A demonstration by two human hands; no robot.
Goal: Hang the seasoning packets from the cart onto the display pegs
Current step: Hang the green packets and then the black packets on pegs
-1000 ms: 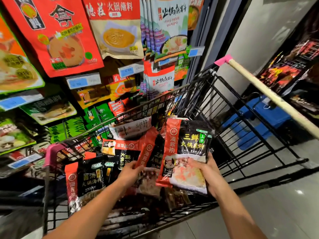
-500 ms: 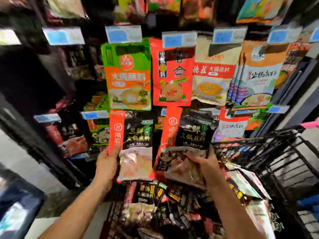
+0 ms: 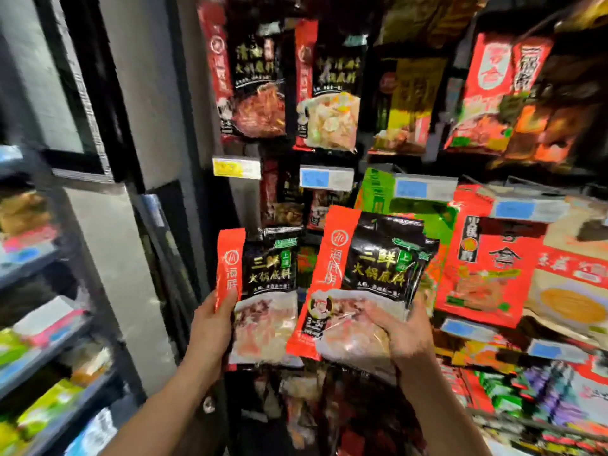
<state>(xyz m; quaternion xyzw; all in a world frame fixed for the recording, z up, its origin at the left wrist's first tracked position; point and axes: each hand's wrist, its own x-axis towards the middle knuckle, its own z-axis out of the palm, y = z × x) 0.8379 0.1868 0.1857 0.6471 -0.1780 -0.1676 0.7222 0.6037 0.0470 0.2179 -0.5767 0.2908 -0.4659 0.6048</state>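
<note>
Your left hand (image 3: pixel 210 327) pinches the left packet (image 3: pixel 266 291) by its red edge. Your right hand (image 3: pixel 406 337) clutches the right packet (image 3: pixel 368 274) low down. Both are held up before the hung packets (image 3: pixel 260 80). Gripped so low, their tops could flop and miss the pegs, which are hidden here.

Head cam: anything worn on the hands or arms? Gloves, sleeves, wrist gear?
Nothing visible. The left hand and right hand are bare, with no gloves, watch or band, and no ring I can make out. The left forearm and right forearm are uncovered down to the frame edge, with no sleeve cuff.
</note>
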